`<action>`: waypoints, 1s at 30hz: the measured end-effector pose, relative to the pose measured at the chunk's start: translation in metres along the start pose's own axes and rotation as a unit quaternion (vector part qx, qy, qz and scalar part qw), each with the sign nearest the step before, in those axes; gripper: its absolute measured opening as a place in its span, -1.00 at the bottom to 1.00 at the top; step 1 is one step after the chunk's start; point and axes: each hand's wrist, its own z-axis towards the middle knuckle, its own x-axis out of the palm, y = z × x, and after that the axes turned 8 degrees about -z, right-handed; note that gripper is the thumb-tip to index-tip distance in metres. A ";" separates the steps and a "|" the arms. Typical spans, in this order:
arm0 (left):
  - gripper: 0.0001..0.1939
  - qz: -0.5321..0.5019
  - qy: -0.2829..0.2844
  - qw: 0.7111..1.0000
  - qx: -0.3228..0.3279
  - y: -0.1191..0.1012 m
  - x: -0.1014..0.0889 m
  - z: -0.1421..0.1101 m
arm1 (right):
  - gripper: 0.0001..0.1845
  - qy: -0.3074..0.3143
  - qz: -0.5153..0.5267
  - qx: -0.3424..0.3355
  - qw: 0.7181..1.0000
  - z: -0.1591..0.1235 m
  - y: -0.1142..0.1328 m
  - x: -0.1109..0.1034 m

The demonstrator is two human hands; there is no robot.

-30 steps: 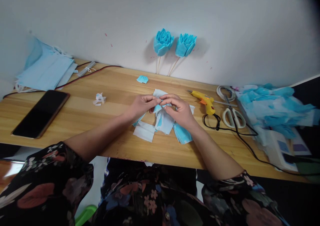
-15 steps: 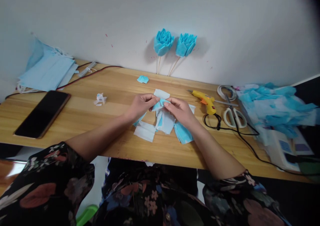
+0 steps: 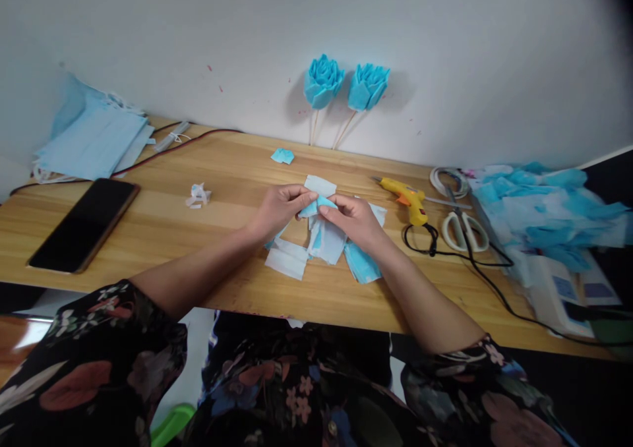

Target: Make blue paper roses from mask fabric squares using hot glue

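Between them, my left hand (image 3: pixel 281 209) and my right hand (image 3: pixel 353 219) pinch a small blue piece of mask fabric (image 3: pixel 318 204), thumbs on top and fingertips close together. The piece looks folded; its underside is hidden by my fingers. Below and around my hands lie cut white fabric pieces (image 3: pixel 287 259) and blue fabric pieces (image 3: pixel 362 262), partly covered by my right hand and wrist. A single blue piece (image 3: pixel 282 156) lies farther back. Two blue fabric roses (image 3: pixel 323 83) on thin sticks lean against the wall.
To the right are a yellow glue gun (image 3: pixel 405 198), scissors (image 3: pixel 465 231), a roll of tape (image 3: pixel 449 183), a black cord and a heap of blue fabric (image 3: pixel 544 203). At left sit a phone (image 3: pixel 84 226), stacked face masks (image 3: pixel 96 137) and white scraps (image 3: pixel 198 196).
My right thumb has shifted slightly on the blue piece, and its fold sits a little differently. Both hands stay in nearly the same place.
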 end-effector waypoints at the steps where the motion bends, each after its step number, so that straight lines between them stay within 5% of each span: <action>1: -0.60 0.000 0.000 1.000 0.003 0.001 0.000 0.000 | -0.60 -0.001 0.000 0.004 1.000 0.000 0.001 0.000; 17: -0.72 0.031 -0.016 0.999 0.039 0.008 0.003 -0.003 | -0.62 -0.006 -0.021 0.010 1.000 0.001 -0.003 0.003; 30: -0.54 -0.007 0.001 1.000 0.014 0.004 0.001 -0.001 | -0.68 -0.026 0.011 -0.008 1.000 0.003 -0.006 -0.004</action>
